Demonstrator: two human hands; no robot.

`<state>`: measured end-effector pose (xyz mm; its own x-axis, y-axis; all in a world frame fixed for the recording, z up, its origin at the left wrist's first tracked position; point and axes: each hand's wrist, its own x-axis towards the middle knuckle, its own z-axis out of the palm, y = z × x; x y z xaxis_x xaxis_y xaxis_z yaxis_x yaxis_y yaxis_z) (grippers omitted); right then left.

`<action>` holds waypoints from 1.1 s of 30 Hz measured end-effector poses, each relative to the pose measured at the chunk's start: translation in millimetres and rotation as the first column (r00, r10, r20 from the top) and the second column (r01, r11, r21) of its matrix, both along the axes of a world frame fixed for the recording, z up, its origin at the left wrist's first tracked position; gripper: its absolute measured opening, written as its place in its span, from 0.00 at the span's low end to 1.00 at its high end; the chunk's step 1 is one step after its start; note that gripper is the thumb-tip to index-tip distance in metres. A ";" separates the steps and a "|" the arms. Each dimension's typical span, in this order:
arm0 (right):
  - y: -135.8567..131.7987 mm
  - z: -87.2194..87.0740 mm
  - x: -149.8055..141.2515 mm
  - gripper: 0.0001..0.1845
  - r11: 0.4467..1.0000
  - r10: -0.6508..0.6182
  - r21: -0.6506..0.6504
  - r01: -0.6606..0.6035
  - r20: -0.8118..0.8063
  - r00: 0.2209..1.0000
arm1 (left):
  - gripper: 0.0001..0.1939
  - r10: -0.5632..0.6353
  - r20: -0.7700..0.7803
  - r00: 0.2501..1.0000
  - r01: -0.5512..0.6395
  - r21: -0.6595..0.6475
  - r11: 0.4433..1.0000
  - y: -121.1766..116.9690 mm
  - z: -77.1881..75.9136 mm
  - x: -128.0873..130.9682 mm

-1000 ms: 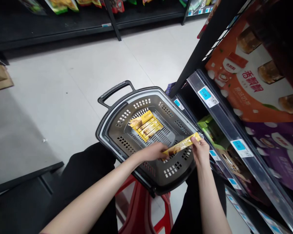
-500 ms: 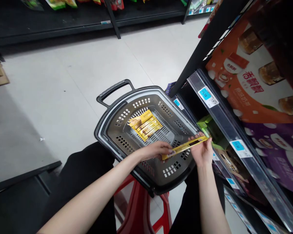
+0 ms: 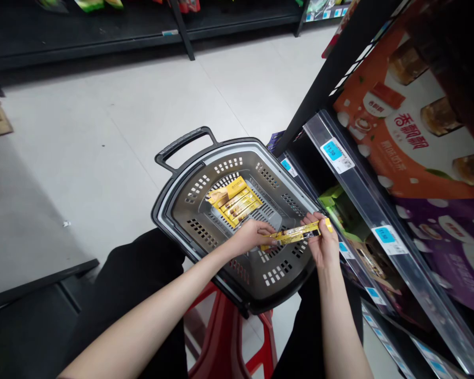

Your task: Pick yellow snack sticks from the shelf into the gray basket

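A long, narrow yellow packet (image 3: 296, 233) with shiny wrapping is held level over the right side of a grey and black shopping basket (image 3: 173, 221). The fingers of my left hand (image 3: 255, 236) are closed on the packet's left end. My right hand (image 3: 323, 239) grips its other end near the basket's rim, thumb on top. Inside the basket, a flat yellow package (image 3: 237, 202) with a row of pictured sticks lies on the slotted bottom. The packet's exact contents cannot be made out.
Under the basket shows a red plastic stool (image 3: 223, 337) between my black-clad legs. At right, a shelf edge (image 3: 363, 195) with price tags runs close to my right hand, below large orange and purple boxes (image 3: 422, 131). A black shelf (image 3: 102, 39) stands across the pale floor.
My right hand has shifted slightly left, its thumb now over the packet's end. The packet has turned, showing a different side, and lies more level. The basket stays in place.
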<state>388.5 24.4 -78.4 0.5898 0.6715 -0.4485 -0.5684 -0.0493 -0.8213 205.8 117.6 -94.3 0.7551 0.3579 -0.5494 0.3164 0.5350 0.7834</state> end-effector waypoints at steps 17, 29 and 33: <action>-1.6 2.7 4.6 0.18 0.998 0.067 0.020 -0.068 0.042 0.997 | 0.20 0.245 0.100 0.964 -0.152 -0.549 0.822 4.4 8.3 -6.1; 1.9 -3.6 2.2 0.18 0.984 -0.153 -0.071 0.163 0.135 0.979 | 0.25 0.148 0.038 0.988 -0.120 -0.407 0.905 0.9 3.8 -0.7; -2.7 -1.2 -1.9 0.17 0.978 -0.130 -0.118 0.172 0.301 0.945 | 0.20 -0.023 -0.179 0.984 0.012 -0.061 0.998 -2.8 -0.2 -0.6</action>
